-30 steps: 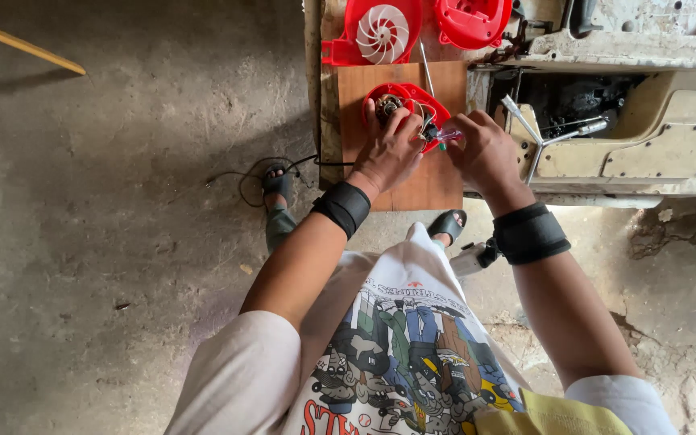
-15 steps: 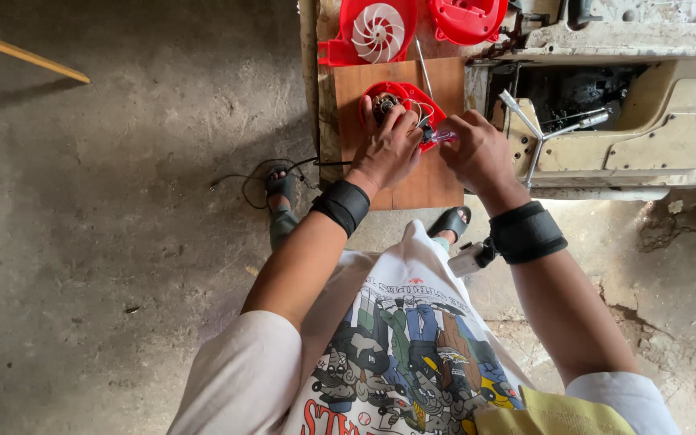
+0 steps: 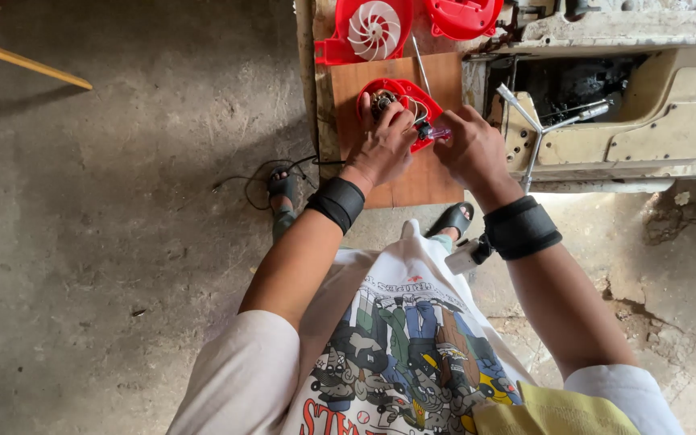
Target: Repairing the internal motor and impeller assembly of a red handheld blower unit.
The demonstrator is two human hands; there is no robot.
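Note:
On a brown wooden board point(image 3: 428, 173) lies a red plastic motor housing point(image 3: 392, 93) with a small motor and wires inside. My left hand point(image 3: 384, 145) grips its near side. My right hand point(image 3: 469, 145) pinches a small tool with a clear pink handle point(image 3: 437, 134) against the housing's right edge. Both wrists wear black bands.
A red casing with a white fan wheel point(image 3: 372, 28) and a second red cover point(image 3: 461, 14) lie at the board's far end. A beige machine body point(image 3: 654, 137) with a metal rod point(image 3: 537, 133) stands right. A black cable point(image 3: 259, 173) lies on the concrete floor.
Both hands stay on the red housing and shift only slightly; the view has moved a little.

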